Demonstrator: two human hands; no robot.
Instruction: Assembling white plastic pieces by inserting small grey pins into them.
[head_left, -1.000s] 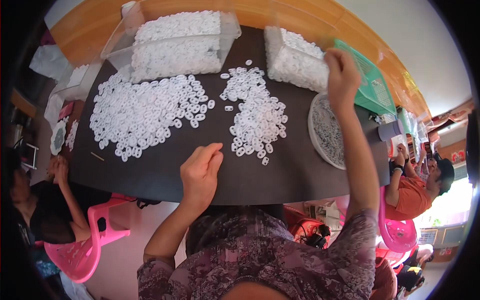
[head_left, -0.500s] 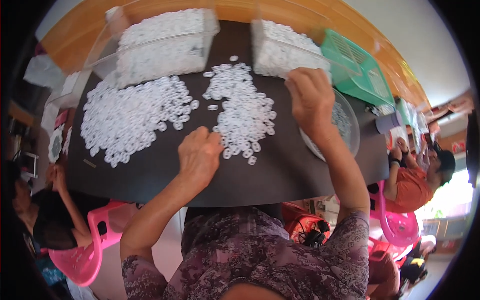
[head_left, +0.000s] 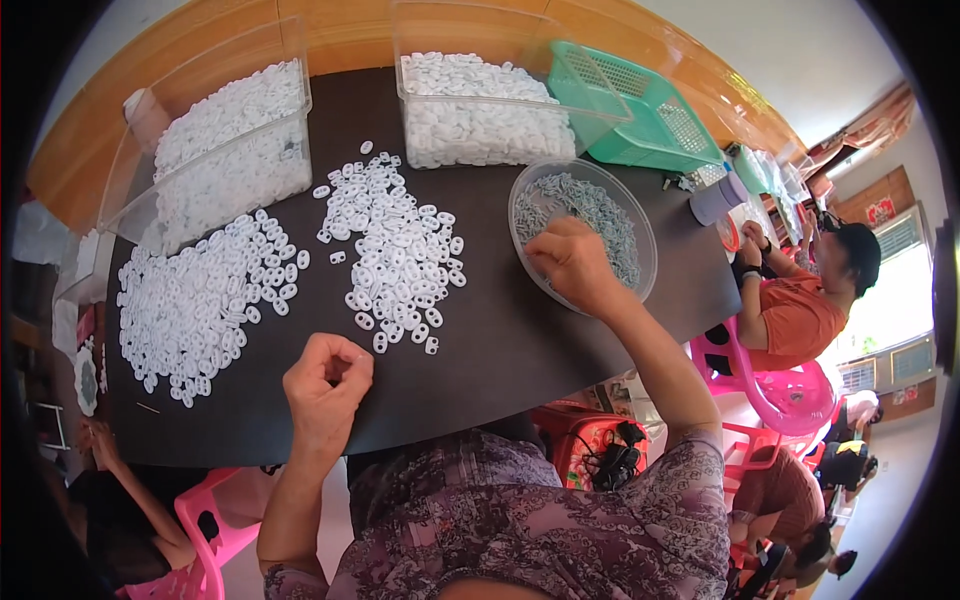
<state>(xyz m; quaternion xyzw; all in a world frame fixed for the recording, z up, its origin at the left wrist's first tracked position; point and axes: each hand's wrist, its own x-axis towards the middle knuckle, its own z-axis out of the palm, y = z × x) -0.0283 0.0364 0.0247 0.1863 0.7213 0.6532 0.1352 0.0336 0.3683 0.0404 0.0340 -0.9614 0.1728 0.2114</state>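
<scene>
My left hand [head_left: 328, 385] is closed, fingers curled to the thumb, just above the dark table near its front edge. Whatever it may hold is hidden. Past it lies a middle pile of small white oval plastic pieces with two holes [head_left: 400, 265]. My right hand [head_left: 572, 262] is over a round clear tub [head_left: 648, 250] of small grey screws [head_left: 600, 215]. Its fingers are bent down and pinched together at the tub's left side; anything between them is too small to make out.
A wider pile of the same white pieces [head_left: 195, 310] spreads at the left. Behind stand two clear bins of white pieces, one left [head_left: 240, 140] and one centre [head_left: 490, 120]. A green basket [head_left: 650, 140] and a purple cup [head_left: 718, 200] are at the right. People sit on both sides.
My right hand has come down from beside the centre bin to the screw tub. My left hand has drawn back from the middle pile toward me. The view has turned right.
</scene>
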